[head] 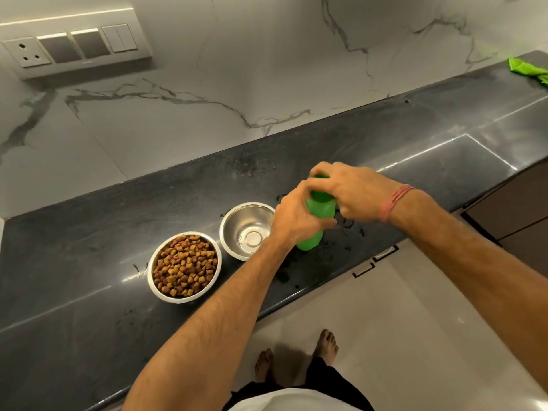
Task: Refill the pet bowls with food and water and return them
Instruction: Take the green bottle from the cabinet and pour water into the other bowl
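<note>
Green bottle (311, 237) is standing upright on the dark bench (89, 292), near its front edge, just right of the empty steel bowl (247, 229). Left hand (292, 216) is wrapping round the bottle's body; grip is closed on it, w/ fingers curling round the far side. Right hand (347, 189) is sitting over the bottle's top, fingers curling round the cap area; the cap itself is mostly hidden under the fingers, so can't tell whether it is on or off. A red thread band (396, 201) is circling the right wrist.

Empty steel bowl is resting on the bench, touching or nearly touching the left hand's wrist side; its inside is showing bare metal, no water visible. Second steel bowl (184, 266), filled w/ brown kibble (185, 265), is sitting just left of and slightly nearer the front edge than the empty one; the two rims are lying close together, apart by a narrow gap.

Dark wet-looking marks are spotting the bench around the bottle. A green cloth (529, 71) is lying at the bench's far right end. Marble-pattern wall is rising behind the back edge, w/ a switch panel (74, 46) at upper left. Bare feet (326, 342) are showing on the pale floor below the front edge.
</note>
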`<state>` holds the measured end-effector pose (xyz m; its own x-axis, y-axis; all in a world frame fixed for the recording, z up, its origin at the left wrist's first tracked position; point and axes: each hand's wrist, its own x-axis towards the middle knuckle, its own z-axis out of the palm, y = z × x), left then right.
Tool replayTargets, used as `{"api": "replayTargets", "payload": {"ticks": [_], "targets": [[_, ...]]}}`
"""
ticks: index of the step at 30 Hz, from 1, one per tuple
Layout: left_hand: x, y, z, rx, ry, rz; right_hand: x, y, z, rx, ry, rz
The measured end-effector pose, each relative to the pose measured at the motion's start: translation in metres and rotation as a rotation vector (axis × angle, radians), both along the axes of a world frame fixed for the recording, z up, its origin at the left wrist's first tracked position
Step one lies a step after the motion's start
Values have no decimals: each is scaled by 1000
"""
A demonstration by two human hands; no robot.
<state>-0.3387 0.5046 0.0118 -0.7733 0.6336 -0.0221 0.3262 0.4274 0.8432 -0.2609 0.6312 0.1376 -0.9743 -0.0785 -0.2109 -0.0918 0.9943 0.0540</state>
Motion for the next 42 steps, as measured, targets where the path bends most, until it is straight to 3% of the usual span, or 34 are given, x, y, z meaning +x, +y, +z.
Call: {"api": "replayTargets", "payload": {"ticks": [2, 4, 5, 7, 9, 10, 13, 16, 17, 19, 22, 24, 27, 30, 31, 33, 35, 36, 42], "targets": [[-2, 2, 1, -22, 24, -35, 7, 0, 9, -214, 7, 78], [-3, 2, 1, -26, 19, -41, 10, -7, 16, -437, 87, -10], [-3, 1, 0, -15, 1, -33, 8, -12, 20, -428, 176, -99], [-2, -2, -1, 7, -16, -13, 1, -20, 21, -158, 230, -285], [-2, -3, -2, 16, -15, -22, -4, -21, 19, 137, 56, -374], [-2, -3, -1, 24, -25, -23, -7, -22, 18, 160, -28, -342], [0, -4, 2, 26, -26, 6, -2, -17, 27, -160, -108, -159], [2, -3, 1, 32, -19, 3, 11, -10, 32, -448, -38, -99], [2, -3, 1, 27, -24, 9, 12, -12, 30, -447, 36, -136], [2, -3, -1, 25, -30, 13, 8, -15, 23, -232, 195, -254], [2, -3, -1, 18, -33, 15, -6, -21, 16, 110, 123, -351], [2, -2, 0, 5, -34, 15, -11, -23, 13, 80, 50, -220], [4, -1, 0, -19, -16, 11, -4, -17, 18, -124, -29, -11], [3, -2, -2, 2, -37, 16, 4, -11, 22, -459, 4, -48], [2, -2, -2, 12, -48, 22, 3, -12, 22, -485, 68, -88], [2, -2, -2, 12, -45, 32, -5, -12, 15, -254, 181, -206], [3, -1, -1, 10, -38, 30, -14, -10, 9, 74, 124, -264], [3, -1, 0, 4, -43, 26, -17, -7, 6, 127, 101, -231], [3, -1, 4, -6, -41, 17, -6, 10, 25, -176, 111, 46]]}}
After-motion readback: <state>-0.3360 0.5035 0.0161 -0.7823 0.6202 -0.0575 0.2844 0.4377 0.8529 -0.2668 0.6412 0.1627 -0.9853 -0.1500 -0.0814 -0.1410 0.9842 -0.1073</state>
